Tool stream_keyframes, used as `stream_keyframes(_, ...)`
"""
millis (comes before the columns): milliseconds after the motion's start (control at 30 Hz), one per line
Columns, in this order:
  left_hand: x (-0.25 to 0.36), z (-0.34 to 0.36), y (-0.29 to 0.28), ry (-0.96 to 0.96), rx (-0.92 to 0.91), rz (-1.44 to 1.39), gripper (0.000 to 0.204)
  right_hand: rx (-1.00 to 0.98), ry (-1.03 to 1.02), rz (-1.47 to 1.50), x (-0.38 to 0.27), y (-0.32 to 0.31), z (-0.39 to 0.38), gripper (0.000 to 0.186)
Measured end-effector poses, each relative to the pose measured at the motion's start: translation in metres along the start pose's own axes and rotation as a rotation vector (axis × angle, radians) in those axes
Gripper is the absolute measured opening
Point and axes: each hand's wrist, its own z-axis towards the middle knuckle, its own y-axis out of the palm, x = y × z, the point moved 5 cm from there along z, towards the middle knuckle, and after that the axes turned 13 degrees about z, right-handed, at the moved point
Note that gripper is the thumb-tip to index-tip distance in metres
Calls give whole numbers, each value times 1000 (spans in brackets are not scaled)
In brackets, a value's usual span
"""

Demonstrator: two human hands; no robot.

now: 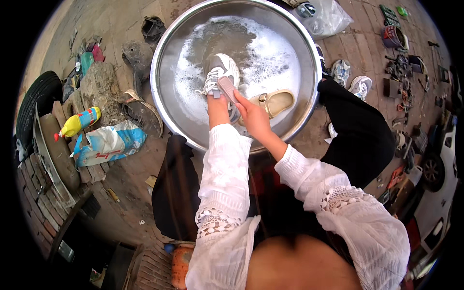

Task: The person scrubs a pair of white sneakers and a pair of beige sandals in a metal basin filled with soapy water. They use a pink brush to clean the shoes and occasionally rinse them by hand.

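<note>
A grey-and-white laced sneaker [223, 68] is over the soapy water in a large metal basin [164, 104]. My left hand [218, 103] reaches into the sneaker's opening and holds it from inside, its fingers hidden. In my right hand [252, 115], closed around it, is a pinkish scrubbing brush [227, 89], which lies against the sneaker beside its laces and tongue. Right of my right hand, a beige clog [280, 102] with a buckled strap rests in the basin. Part of another shoe shows below the sneaker, mostly covered by my hands.
Two sneakers [360, 87] stand on the paving right of the basin. Left lie a yellow bottle [79, 122], a blue-and-white bag [113, 142], worn shoes [142, 111] and a tyre [41, 104]. A clear plastic bag [328, 19] sits beyond the rim; tools and a bucket [393, 36] are far right.
</note>
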Motion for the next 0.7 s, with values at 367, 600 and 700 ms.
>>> stream_keyframes(367, 36, -101, -28, 254, 104, 422, 36, 157, -52, 91, 14, -18, -66, 37)
stream_keyframes(600, -58, -119, -26, 422, 180, 317, 32, 418, -227, 309, 48, -55, 0, 35)
stream_keyframes(700, -49, -137, -29, 343, 120, 346, 33, 248, 165, 885, 66, -34, -18, 40)
